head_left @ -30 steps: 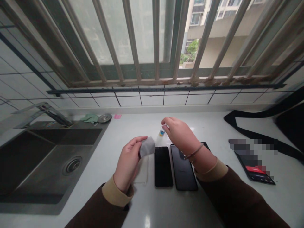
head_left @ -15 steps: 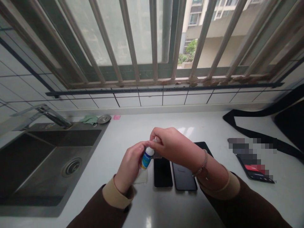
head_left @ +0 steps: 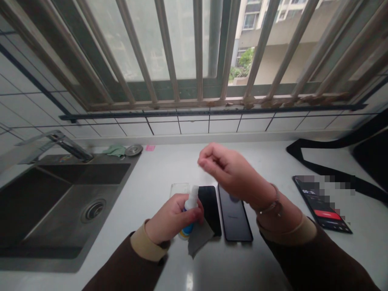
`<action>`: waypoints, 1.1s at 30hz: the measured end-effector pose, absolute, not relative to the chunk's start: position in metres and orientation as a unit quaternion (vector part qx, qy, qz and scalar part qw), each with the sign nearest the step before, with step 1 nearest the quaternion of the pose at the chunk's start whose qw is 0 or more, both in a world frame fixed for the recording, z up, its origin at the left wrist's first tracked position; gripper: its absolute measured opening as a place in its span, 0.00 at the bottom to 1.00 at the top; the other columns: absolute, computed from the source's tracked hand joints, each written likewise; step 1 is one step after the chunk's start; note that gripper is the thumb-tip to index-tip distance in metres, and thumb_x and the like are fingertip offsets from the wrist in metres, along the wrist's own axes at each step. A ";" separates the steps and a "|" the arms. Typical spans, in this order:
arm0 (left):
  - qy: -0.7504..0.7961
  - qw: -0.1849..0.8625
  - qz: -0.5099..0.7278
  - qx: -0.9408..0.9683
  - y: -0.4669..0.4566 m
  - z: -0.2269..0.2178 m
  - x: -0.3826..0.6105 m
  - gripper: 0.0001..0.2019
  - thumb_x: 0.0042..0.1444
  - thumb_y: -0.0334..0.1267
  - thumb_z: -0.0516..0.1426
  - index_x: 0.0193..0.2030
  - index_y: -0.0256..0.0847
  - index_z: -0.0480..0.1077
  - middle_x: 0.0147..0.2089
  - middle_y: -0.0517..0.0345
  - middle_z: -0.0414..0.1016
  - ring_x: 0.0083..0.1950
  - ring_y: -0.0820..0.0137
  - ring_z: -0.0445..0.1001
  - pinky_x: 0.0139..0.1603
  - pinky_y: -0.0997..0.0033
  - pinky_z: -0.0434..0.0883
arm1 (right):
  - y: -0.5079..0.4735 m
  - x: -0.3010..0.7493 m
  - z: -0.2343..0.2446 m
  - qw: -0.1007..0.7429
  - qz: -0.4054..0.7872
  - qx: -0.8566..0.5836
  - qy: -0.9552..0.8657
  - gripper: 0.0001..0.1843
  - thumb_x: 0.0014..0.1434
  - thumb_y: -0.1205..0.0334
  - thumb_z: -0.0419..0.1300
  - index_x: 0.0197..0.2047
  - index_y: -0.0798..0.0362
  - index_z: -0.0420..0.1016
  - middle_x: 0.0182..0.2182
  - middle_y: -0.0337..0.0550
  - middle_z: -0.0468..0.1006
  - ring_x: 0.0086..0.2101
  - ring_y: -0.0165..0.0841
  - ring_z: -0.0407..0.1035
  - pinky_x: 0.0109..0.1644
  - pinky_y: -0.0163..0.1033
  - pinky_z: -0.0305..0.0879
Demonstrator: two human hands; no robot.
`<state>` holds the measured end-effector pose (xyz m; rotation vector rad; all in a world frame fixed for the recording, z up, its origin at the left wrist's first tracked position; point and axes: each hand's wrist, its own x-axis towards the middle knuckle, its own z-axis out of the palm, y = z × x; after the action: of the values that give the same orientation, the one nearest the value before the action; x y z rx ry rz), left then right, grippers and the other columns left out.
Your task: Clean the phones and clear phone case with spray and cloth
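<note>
Bench (head_left: 169, 169) of white stone runs beneath a barred window (head_left: 182, 40), with a tiled wall (head_left: 194, 127) behind and a steel sink (head_left: 39, 210) at left. Left hand (head_left: 172, 218) grips a small spray bottle (head_left: 191, 204) and grey cloth (head_left: 198, 238) beside a black phone (head_left: 210, 206); right hand (head_left: 221, 163), clenched, shows nothing held, raised above a second phone (head_left: 235, 214).

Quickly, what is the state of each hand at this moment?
Left hand: closed, holding a small white spray bottle with blue label and a grey fabric cloth.
Right hand: closed loosely, nothing visible in it.
</note>
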<state>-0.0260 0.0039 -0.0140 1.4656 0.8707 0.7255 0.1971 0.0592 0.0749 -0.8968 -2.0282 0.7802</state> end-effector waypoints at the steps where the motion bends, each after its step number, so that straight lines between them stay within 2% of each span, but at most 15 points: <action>1: 0.373 0.602 0.317 0.630 0.004 -0.014 -0.025 0.28 0.62 0.67 0.62 0.32 0.40 0.76 0.30 0.56 0.74 0.30 0.69 0.68 0.34 0.68 0.66 | 0.064 0.204 0.075 0.397 0.285 -0.376 -0.787 0.10 0.76 0.53 0.58 0.46 0.50 0.74 0.30 0.34 0.77 0.28 0.29 0.67 0.34 0.35 0.59; 3: 0.390 0.584 0.352 0.619 0.005 -0.016 -0.024 0.27 0.63 0.66 0.62 0.34 0.39 0.77 0.31 0.56 0.75 0.32 0.69 0.68 0.36 0.68 0.67 | 0.077 0.218 0.070 0.360 0.216 -0.442 -0.793 0.09 0.77 0.55 0.57 0.47 0.50 0.75 0.30 0.36 0.78 0.30 0.31 0.70 0.36 0.36 0.60; 6: 0.426 0.547 0.416 0.588 0.009 -0.021 -0.023 0.26 0.66 0.64 0.61 0.38 0.40 0.78 0.36 0.55 0.76 0.35 0.68 0.70 0.38 0.68 0.68 | 0.098 0.230 0.047 0.210 0.089 -0.562 -0.795 0.11 0.75 0.60 0.59 0.56 0.55 0.75 0.38 0.46 0.84 0.39 0.39 0.77 0.42 0.40 0.62; 8: 0.437 0.539 0.439 0.571 0.012 -0.025 -0.024 0.24 0.68 0.62 0.60 0.41 0.40 0.79 0.38 0.55 0.77 0.38 0.67 0.71 0.40 0.68 0.69 | 0.110 0.231 0.026 0.114 0.056 -0.604 -0.787 0.09 0.73 0.62 0.62 0.52 0.56 0.79 0.42 0.54 0.86 0.42 0.43 0.78 0.42 0.42 0.63; 11: 0.442 0.539 0.443 0.563 0.014 -0.029 -0.025 0.22 0.69 0.59 0.61 0.44 0.39 0.79 0.40 0.54 0.78 0.39 0.67 0.72 0.42 0.68 0.69 | 0.122 0.229 -0.002 0.076 0.063 -0.607 -0.788 0.04 0.66 0.66 0.68 0.44 0.56 0.84 0.40 0.55 0.86 0.41 0.45 0.79 0.43 0.43 0.65; 13: 0.446 0.533 0.443 0.566 0.014 -0.028 -0.024 0.22 0.68 0.59 0.61 0.45 0.39 0.80 0.41 0.54 0.79 0.40 0.67 0.73 0.43 0.68 0.70 | 0.126 0.230 -0.014 0.065 0.068 -0.603 -0.792 0.05 0.65 0.66 0.69 0.44 0.55 0.85 0.42 0.55 0.86 0.43 0.44 0.79 0.45 0.42 0.66; 16: 0.455 0.521 0.445 0.568 0.013 -0.023 -0.021 0.22 0.68 0.59 0.62 0.45 0.40 0.80 0.42 0.53 0.81 0.41 0.66 0.75 0.44 0.68 0.71 | 0.130 0.233 -0.025 0.062 0.078 -0.600 -0.794 0.08 0.65 0.68 0.68 0.47 0.55 0.86 0.46 0.54 0.86 0.45 0.41 0.79 0.47 0.40 0.66; 19: 0.470 0.500 0.448 0.573 0.013 -0.018 -0.018 0.22 0.67 0.59 0.62 0.45 0.40 0.81 0.42 0.53 0.83 0.41 0.65 0.77 0.45 0.67 0.72 | 0.132 0.236 -0.029 0.062 0.089 -0.600 -0.793 0.10 0.65 0.70 0.67 0.48 0.54 0.85 0.44 0.51 0.87 0.45 0.40 0.79 0.46 0.39 0.67; 22: 0.498 0.455 0.442 0.592 0.012 -0.015 -0.016 0.22 0.66 0.59 0.63 0.43 0.39 0.82 0.39 0.53 0.83 0.38 0.65 0.77 0.41 0.68 0.72 | 0.129 0.235 -0.023 0.074 0.092 -0.597 -0.793 0.14 0.63 0.71 0.68 0.52 0.55 0.84 0.47 0.55 0.85 0.44 0.42 0.80 0.46 0.41 0.67; 24: 0.526 0.398 0.437 0.612 0.010 -0.014 -0.016 0.20 0.65 0.58 0.64 0.42 0.40 0.82 0.36 0.54 0.83 0.35 0.65 0.77 0.38 0.68 0.72 | 0.123 0.230 -0.009 0.095 0.086 -0.591 -0.796 0.17 0.66 0.68 0.68 0.57 0.56 0.82 0.52 0.58 0.83 0.46 0.43 0.79 0.48 0.42 0.68; 26: 0.548 0.320 0.437 0.638 0.007 -0.013 -0.016 0.17 0.64 0.55 0.66 0.42 0.42 0.83 0.35 0.55 0.84 0.34 0.64 0.78 0.38 0.68 0.72 | 0.113 0.220 0.010 0.135 0.083 -0.575 -0.803 0.15 0.74 0.61 0.62 0.60 0.55 0.80 0.54 0.56 0.82 0.50 0.41 0.78 0.52 0.42 0.68; 28: 0.560 0.247 0.440 0.657 0.004 -0.011 -0.016 0.14 0.63 0.52 0.68 0.42 0.44 0.84 0.37 0.54 0.86 0.35 0.63 0.79 0.40 0.67 0.72 | 0.098 0.208 0.031 0.219 0.135 -0.508 -0.822 0.13 0.77 0.56 0.58 0.53 0.52 0.82 0.47 0.48 0.85 0.47 0.37 0.78 0.52 0.39 0.68; 30: 0.571 0.198 0.436 0.667 0.003 -0.010 -0.017 0.11 0.62 0.50 0.68 0.41 0.45 0.85 0.36 0.55 0.86 0.34 0.64 0.79 0.39 0.68 0.70 | 0.081 0.194 0.047 0.267 0.254 -0.410 -0.834 0.12 0.73 0.51 0.64 0.49 0.50 0.83 0.41 0.43 0.86 0.41 0.34 0.79 0.46 0.37 0.70; 31: 0.575 0.182 0.430 0.672 0.003 -0.010 -0.017 0.10 0.62 0.49 0.68 0.40 0.46 0.84 0.34 0.56 0.85 0.33 0.65 0.77 0.38 0.68 0.69 | 0.073 0.188 0.052 0.267 0.296 -0.382 -0.834 0.14 0.69 0.50 0.69 0.51 0.50 0.82 0.42 0.42 0.86 0.41 0.34 0.79 0.46 0.37 0.70; 33: 0.575 0.164 0.414 0.686 0.004 -0.012 -0.018 0.10 0.63 0.48 0.67 0.37 0.45 0.83 0.31 0.57 0.82 0.31 0.66 0.75 0.36 0.69 0.67 | 0.061 0.179 0.058 0.274 0.313 -0.363 -0.834 0.13 0.63 0.53 0.75 0.47 0.50 0.82 0.41 0.41 0.87 0.40 0.33 0.78 0.45 0.36 0.69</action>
<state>-0.0176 0.0042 -0.0115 1.9554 1.6400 1.1811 0.1787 0.0610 0.0582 -0.9765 -2.2423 0.8420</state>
